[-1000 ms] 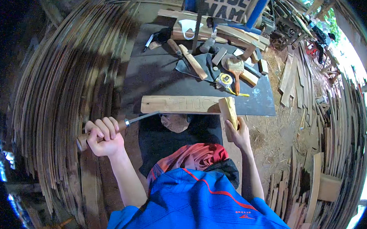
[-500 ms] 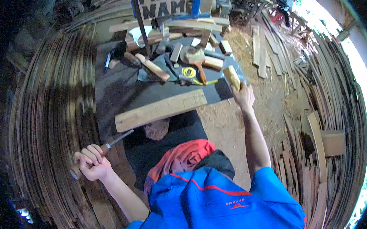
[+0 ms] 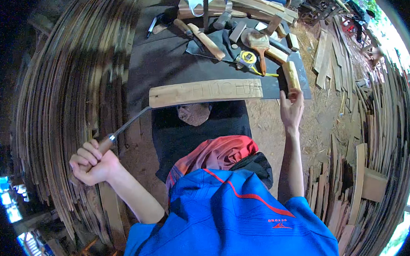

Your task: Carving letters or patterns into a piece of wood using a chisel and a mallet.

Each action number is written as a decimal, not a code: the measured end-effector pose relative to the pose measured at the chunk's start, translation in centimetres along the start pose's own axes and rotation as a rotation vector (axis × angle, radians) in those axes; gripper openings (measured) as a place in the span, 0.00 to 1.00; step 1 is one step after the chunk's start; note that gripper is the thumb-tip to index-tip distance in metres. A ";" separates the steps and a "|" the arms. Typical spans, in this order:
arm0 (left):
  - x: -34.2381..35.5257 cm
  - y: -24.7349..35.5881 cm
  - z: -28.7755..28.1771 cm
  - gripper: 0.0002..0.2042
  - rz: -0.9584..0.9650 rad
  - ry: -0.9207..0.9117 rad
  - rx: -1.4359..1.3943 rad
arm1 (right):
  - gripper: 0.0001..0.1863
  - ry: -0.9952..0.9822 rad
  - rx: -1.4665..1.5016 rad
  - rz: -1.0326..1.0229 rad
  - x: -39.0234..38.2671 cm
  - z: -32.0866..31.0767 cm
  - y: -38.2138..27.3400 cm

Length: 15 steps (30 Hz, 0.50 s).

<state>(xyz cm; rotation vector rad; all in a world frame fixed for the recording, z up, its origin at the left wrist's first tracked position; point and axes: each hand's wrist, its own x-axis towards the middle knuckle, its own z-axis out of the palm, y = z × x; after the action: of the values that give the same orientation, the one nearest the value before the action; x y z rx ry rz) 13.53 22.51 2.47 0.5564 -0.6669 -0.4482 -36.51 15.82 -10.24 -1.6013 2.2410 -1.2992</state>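
My left hand point(image 3: 92, 164) is closed on the wooden handle of a long-bladed chisel point(image 3: 129, 122) at the lower left, its tip by the left end of a pale board point(image 3: 168, 95). The board lies along the table's front edge and has outlined lettering on it. My right hand point(image 3: 291, 110) is open at the front right corner, thumb apart and bent fingers touching the lower end of a short pale wood piece point(image 3: 290, 73), which lies at the table's edge.
The dark table point(image 3: 155, 70) holds a paintbrush point(image 3: 262, 57), a yellow tape measure point(image 3: 247, 59), a saw blade point(image 3: 206, 12) and several wood blocks. Long timber stacks point(image 3: 60, 103) line the left; planks and offcuts point(image 3: 376, 128) line the right. A dark stool point(image 3: 168, 130) stands below the board.
My right hand has carried the short wood piece rightward to the table's edge and loosened its grip. My left hand with the chisel dropped and moved left, then rose slightly.
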 end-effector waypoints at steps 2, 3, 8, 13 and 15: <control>-0.1 -0.4 -0.2 0.19 -0.050 0.012 -0.014 | 0.24 -0.169 0.138 -0.005 -1.9 0.5 0.3; 0.0 -0.1 -0.1 0.19 -0.036 0.015 -0.010 | 0.24 -0.174 0.149 -0.014 -2.7 0.3 -0.1; -0.8 0.1 0.9 0.22 -0.015 0.258 -0.086 | 0.28 -1.008 0.064 0.023 -4.8 -1.4 -2.9; -3.1 -3.4 1.1 0.31 -0.464 0.401 -0.301 | 0.29 -1.198 0.443 -0.234 -7.1 -0.8 -13.9; -5.7 -5.5 1.6 0.31 -0.867 0.296 -0.750 | 0.31 -1.252 0.635 -0.262 -8.6 0.8 -16.4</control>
<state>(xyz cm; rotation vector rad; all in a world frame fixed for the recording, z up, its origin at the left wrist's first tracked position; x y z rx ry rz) 7.28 20.94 -2.36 0.1522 0.0921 -1.3279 -20.27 20.96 -2.94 -1.6875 0.8025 -0.5666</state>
